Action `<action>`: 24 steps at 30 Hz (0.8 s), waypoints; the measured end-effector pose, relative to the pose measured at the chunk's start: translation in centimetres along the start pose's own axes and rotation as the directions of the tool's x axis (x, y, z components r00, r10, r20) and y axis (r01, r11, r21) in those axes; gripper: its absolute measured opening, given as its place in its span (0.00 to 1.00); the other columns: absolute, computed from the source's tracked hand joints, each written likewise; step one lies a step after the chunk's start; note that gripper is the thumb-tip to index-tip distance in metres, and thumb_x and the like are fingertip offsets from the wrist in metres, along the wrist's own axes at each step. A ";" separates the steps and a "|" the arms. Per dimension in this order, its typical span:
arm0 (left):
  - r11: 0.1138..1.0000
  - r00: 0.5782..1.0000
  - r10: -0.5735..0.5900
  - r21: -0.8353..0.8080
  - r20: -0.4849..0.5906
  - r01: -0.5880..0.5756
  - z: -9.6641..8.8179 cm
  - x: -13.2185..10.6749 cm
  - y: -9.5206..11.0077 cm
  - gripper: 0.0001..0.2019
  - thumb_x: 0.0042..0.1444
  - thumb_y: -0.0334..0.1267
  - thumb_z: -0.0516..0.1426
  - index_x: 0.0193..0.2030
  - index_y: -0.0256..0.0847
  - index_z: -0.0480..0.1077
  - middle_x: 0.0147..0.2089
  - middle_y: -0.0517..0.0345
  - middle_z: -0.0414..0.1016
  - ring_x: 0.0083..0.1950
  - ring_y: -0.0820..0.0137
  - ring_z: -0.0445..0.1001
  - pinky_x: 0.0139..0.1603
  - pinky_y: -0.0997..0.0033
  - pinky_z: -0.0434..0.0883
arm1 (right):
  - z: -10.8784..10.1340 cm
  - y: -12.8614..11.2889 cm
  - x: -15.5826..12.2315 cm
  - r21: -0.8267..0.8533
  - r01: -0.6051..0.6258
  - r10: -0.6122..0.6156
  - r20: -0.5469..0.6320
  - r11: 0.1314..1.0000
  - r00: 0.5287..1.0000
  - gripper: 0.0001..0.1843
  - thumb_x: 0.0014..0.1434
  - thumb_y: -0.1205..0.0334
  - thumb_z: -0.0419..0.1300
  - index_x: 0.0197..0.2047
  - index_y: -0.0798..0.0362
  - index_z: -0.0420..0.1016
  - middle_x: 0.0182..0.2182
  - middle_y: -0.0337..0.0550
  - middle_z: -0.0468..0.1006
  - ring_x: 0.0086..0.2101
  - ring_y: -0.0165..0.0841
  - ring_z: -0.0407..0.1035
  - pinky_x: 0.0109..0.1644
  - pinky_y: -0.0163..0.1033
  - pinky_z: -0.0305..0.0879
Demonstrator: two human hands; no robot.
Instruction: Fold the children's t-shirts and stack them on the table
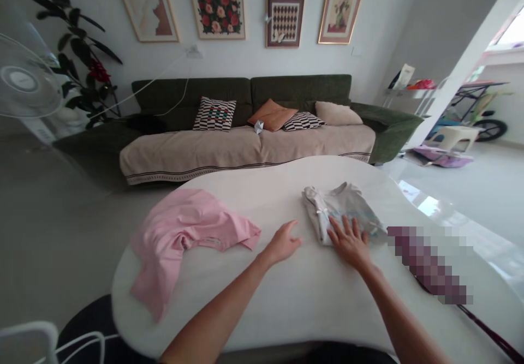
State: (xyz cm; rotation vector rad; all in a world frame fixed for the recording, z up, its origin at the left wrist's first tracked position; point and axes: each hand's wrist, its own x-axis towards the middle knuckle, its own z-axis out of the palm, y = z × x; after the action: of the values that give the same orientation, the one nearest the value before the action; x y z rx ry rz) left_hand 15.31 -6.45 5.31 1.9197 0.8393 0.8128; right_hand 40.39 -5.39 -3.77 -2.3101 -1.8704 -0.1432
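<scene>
A: Where does the folded, light-grey fabric garment [343, 199] lie?
B: On the smooth white table with the rounded outline [295, 309], right of its middle. Its neckline faces the far edge, a small white bow [322, 212] sits on its left part, and faint blue marks run across the front.
A: What is the right hand [350, 242] doing?
B: It rests palm down on the near part of that garment, fingers spread and open, pressing flat rather than gripping.
A: And the left hand [285, 242]?
B: It's open too, the thumb apart from the forefinger, just left of the grey garment. I can't tell whether it touches the tabletop.
A: What else is on the table?
B: A crumpled, plain pink fabric garment [188, 211] spreads over the left end, one pointed corner reaching near the left hand. On the right, beside the grey garment, lies a long purple item [428, 266], blurred by pixelation, with a thin dark strap [487, 328] at its near end.
A: Beyond the table?
B: A dark green upholstered sofa [286, 88], its seat under a beige fabric cover [192, 154].
</scene>
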 end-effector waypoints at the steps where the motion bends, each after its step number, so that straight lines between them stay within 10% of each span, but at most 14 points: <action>1: 0.999 0.998 -0.033 0.030 -0.046 0.035 -1.0 -1.6 -0.4 0.15 0.58 0.41 0.52 0.50 0.39 0.63 0.51 0.51 0.65 0.46 0.67 0.68 0.45 0.59 0.69 | 0.7 -0.3 -0.3 -0.001 -0.020 0.020 -0.001 1.000 1.000 0.28 0.60 0.45 0.37 0.62 0.39 0.48 0.63 0.46 0.47 0.61 0.48 0.36 0.56 0.62 0.44; 8: 0.862 0.887 -0.054 0.427 -0.459 0.274 -9.0 -17.5 -2.5 0.17 0.56 0.39 0.50 0.53 0.42 0.62 0.56 0.50 0.63 0.59 0.62 0.59 0.59 0.56 0.58 | -0.2 0.0 -0.6 0.090 -0.034 0.031 0.030 0.995 0.999 0.27 0.60 0.48 0.39 0.60 0.45 0.55 0.59 0.54 0.55 0.58 0.55 0.45 0.49 0.64 0.52; 13: 0.658 0.795 0.036 0.613 -0.606 0.438 -12.6 -25.7 -6.3 0.21 0.54 0.42 0.51 0.54 0.39 0.62 0.55 0.44 0.63 0.58 0.56 0.60 0.56 0.54 0.62 | -1.6 -9.0 -6.5 0.125 0.016 -0.003 -0.106 0.992 0.994 0.21 0.58 0.59 0.45 0.51 0.57 0.66 0.54 0.59 0.60 0.54 0.46 0.55 0.53 0.50 0.56; 17: 0.642 0.853 -0.063 0.633 -0.518 0.432 -12.3 -27.3 -8.6 0.25 0.53 0.38 0.51 0.59 0.42 0.56 0.57 0.46 0.61 0.59 0.57 0.59 0.53 0.56 0.64 | -3.1 -20.8 -10.0 0.296 0.339 -0.355 0.000 0.893 0.935 0.27 0.56 0.64 0.49 0.60 0.50 0.54 0.60 0.49 0.52 0.53 0.36 0.58 0.52 0.40 0.59; 20: 0.625 0.870 -0.090 0.652 -0.485 0.428 -11.9 -26.7 -8.1 0.25 0.52 0.37 0.53 0.58 0.42 0.59 0.52 0.46 0.65 0.54 0.57 0.64 0.51 0.54 0.65 | -4.1 -26.9 -9.5 0.284 0.286 -0.332 0.131 0.915 0.934 0.35 0.53 0.67 0.52 0.63 0.43 0.46 0.61 0.46 0.51 0.53 0.39 0.57 0.48 0.40 0.61; 24: 0.653 0.809 -0.112 0.572 -0.577 0.497 -12.5 -25.7 -5.5 0.18 0.53 0.40 0.55 0.52 0.44 0.65 0.47 0.51 0.68 0.47 0.61 0.68 0.46 0.60 0.68 | -4.9 -29.7 -7.9 0.286 0.203 -0.255 0.157 0.936 0.954 0.20 0.58 0.70 0.46 0.52 0.50 0.65 0.47 0.50 0.70 0.49 0.38 0.62 0.46 0.38 0.60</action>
State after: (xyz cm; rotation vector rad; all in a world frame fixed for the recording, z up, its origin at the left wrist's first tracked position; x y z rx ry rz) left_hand -10.32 -19.22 0.14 2.1042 2.0072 0.8425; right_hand 9.82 -7.94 1.61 -1.9817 -2.0994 0.2986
